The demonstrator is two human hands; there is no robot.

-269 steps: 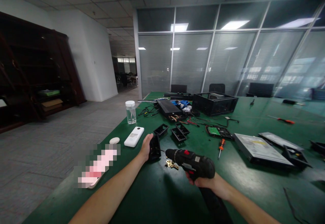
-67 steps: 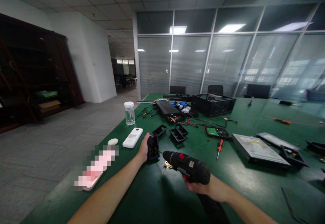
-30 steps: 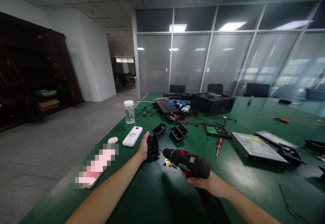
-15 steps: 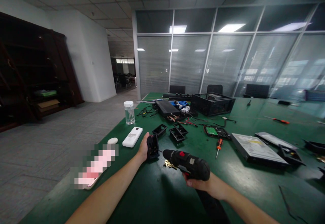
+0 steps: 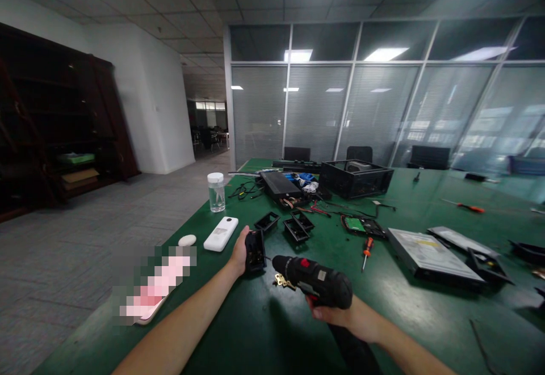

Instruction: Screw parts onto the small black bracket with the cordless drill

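My left hand [image 5: 240, 253] is wrapped round a black plastic frame [image 5: 255, 251], held upright on its side over the green table [image 5: 230, 329]. In my right hand [image 5: 336, 312] is a black cordless drill [image 5: 313, 278] with a red switch on top. Its thin bit points left at the frame's right edge; whether the tip touches cannot be made out. Below the drill's nose lie several small brass-coloured brackets [image 5: 284, 282]. Just beyond my hands stand more black plastic frames [image 5: 297, 230], another one [image 5: 267, 222] a little to their left.
To the left are a white power bank [image 5: 221, 234], a lidded clear jar [image 5: 216, 193] and a pink phone [image 5: 155, 301], partly blurred. Rightward lie an orange screwdriver [image 5: 367, 253], a hard drive [image 5: 361, 226] and an optical drive [image 5: 432, 258]. A black computer case [image 5: 356, 179] stands at the back.
The camera view has tilted up slightly, so everything sits a little lower. Both hands keep their grips, and the drill stays beside the frame with almost no shift.
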